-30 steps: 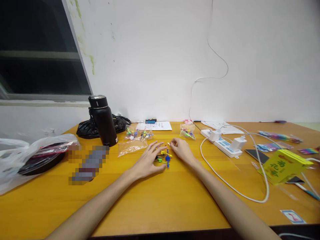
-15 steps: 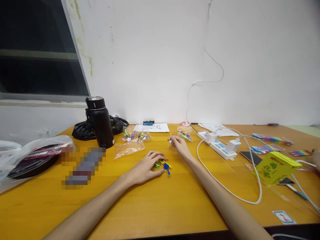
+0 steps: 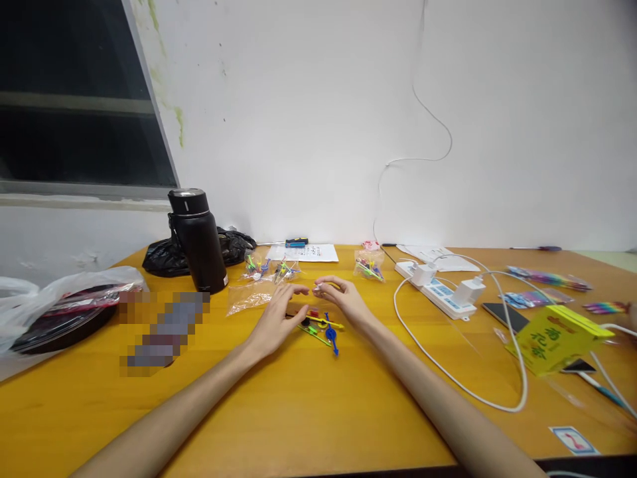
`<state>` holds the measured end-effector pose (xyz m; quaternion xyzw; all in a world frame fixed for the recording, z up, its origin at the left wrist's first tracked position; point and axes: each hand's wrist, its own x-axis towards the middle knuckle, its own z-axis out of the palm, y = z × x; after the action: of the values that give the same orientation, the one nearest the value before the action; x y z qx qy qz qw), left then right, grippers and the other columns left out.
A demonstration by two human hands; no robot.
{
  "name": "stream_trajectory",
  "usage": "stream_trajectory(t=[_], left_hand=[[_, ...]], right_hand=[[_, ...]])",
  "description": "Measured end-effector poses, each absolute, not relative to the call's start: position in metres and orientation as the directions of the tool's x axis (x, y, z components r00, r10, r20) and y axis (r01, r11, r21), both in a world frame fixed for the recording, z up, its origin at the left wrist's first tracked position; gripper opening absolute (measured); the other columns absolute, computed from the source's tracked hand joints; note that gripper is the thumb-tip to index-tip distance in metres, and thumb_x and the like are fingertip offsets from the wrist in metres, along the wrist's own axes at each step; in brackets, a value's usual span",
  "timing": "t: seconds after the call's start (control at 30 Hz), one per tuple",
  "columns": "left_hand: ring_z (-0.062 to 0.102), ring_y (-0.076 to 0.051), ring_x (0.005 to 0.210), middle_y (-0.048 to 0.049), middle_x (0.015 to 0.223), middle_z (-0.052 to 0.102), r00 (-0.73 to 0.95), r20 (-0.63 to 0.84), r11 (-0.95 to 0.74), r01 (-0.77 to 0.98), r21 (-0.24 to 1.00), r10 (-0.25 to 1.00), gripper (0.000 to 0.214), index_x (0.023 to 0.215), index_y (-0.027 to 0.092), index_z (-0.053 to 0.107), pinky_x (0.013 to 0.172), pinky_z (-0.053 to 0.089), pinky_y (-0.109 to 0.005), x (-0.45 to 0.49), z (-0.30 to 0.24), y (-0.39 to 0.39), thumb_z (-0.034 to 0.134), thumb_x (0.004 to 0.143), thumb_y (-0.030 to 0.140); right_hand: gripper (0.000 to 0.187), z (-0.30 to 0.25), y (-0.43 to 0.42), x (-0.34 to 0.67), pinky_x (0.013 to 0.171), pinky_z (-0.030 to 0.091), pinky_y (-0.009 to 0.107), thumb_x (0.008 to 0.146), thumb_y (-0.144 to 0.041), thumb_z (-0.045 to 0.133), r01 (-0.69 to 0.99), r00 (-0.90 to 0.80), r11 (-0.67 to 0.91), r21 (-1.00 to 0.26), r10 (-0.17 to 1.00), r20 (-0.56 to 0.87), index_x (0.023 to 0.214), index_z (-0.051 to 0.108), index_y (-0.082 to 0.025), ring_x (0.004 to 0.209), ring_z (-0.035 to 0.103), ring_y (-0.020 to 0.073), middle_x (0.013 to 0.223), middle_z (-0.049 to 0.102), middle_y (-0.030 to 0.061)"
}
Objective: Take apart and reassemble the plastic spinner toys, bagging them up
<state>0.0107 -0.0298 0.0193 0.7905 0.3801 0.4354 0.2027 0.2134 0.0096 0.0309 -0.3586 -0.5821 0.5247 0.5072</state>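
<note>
In the head view my right hand (image 3: 348, 302) pinches a small white piece (image 3: 317, 289) between thumb and fingertips, just above the tabletop. Its exact kind is too small to make out. Opposite it, my left hand (image 3: 277, 322) holds nothing, with thumb and fingers apart. Between and below the hands lies a loose pile of coloured plastic pieces, among them a blue arrow-shaped piece (image 3: 331, 334), a yellow stick-like piece (image 3: 332, 324) and a green one (image 3: 317, 336). Red and black parts of the pile sit partly behind my left thumb.
Small bags of similar pieces (image 3: 369, 267) lie towards the wall, near a flat clear bag (image 3: 251, 297). A black flask (image 3: 199, 245) stands left. Rightward are a power strip (image 3: 440, 295), looping white cable (image 3: 520, 372) and yellow box (image 3: 547, 342). A person's hand shows partly at the right edge.
My left hand has lifted off the coloured pieces and moved left and away from me, uncovering more of them. My right hand has moved left and closer to me with the white piece.
</note>
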Motion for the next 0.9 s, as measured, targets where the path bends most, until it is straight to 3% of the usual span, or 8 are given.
stream_trajectory(t=[0.13, 0.27, 0.47, 0.7, 0.9], left_hand=[[0.059, -0.022, 0.110, -0.0049, 0.116, 0.064, 0.315, 0.536, -0.622, 0.382, 0.684, 0.783, 0.018, 0.113, 0.024, 0.060, 0.098, 0.045, -0.038, 0.012, 0.025, -0.033, 0.056, 0.098, 0.035], [0.060, -0.021, 0.099, -0.0038, 0.105, 0.066, 0.268, 0.571, -0.630, 0.362, 0.687, 0.776, 0.016, 0.105, 0.022, 0.059, 0.091, 0.046, -0.035, 0.013, 0.038, -0.037, 0.057, 0.098, 0.037], [0.061, -0.019, 0.095, -0.0031, 0.105, 0.065, 0.272, 0.594, -0.653, 0.297, 0.696, 0.757, 0.016, 0.103, 0.023, 0.058, 0.087, 0.048, -0.033, 0.011, 0.056, -0.036, 0.062, 0.095, 0.037], [0.063, -0.020, 0.101, -0.0057, 0.111, 0.062, 0.222, 0.547, -0.578, 0.107, 0.809, 0.807, 0.026, 0.103, 0.022, 0.056, 0.082, 0.055, -0.032, 0.016, 0.077, -0.018, 0.063, 0.093, 0.044], [0.065, -0.021, 0.108, -0.0049, 0.115, 0.064, 0.203, 0.533, -0.538, -0.034, 0.842, 0.821, 0.027, 0.104, 0.023, 0.057, 0.091, 0.055, -0.034, 0.016, 0.089, -0.005, 0.068, 0.089, 0.042]], right_hand=[[0.030, 0.044, -0.006, 0.203, 0.095, 0.054, 0.035, 0.084, -0.045, 0.074, 0.105, -0.303, 0.419, -0.902, 0.877, 0.372, 0.096, 0.071, -0.018, 0.098, 0.068, 0.0187, 0.103, 0.067, 0.0066], [0.021, 0.065, -0.020, 0.196, 0.085, 0.059, 0.032, 0.089, -0.039, 0.069, 0.159, -0.338, 0.518, -0.840, 0.828, 0.447, 0.094, 0.069, -0.018, 0.097, 0.066, 0.0175, 0.102, 0.063, 0.0059], [0.012, 0.098, -0.022, 0.193, 0.087, 0.057, 0.033, 0.088, -0.029, 0.069, 0.247, -0.418, 0.544, -0.802, 0.806, 0.419, 0.092, 0.065, -0.018, 0.092, 0.068, 0.0166, 0.097, 0.069, 0.0044], [0.011, 0.136, 0.001, 0.194, 0.074, 0.054, 0.027, 0.091, -0.029, 0.063, 0.393, -0.525, 0.637, -0.663, 0.747, 0.408, 0.093, 0.064, -0.018, 0.082, 0.069, 0.0155, 0.091, 0.070, 0.0033], [0.012, 0.167, 0.008, 0.203, 0.062, 0.048, 0.022, 0.096, -0.026, 0.057, 0.462, -0.608, 0.691, -0.556, 0.703, 0.369, 0.102, 0.065, -0.019, 0.077, 0.070, 0.0142, 0.088, 0.073, 0.0025]])
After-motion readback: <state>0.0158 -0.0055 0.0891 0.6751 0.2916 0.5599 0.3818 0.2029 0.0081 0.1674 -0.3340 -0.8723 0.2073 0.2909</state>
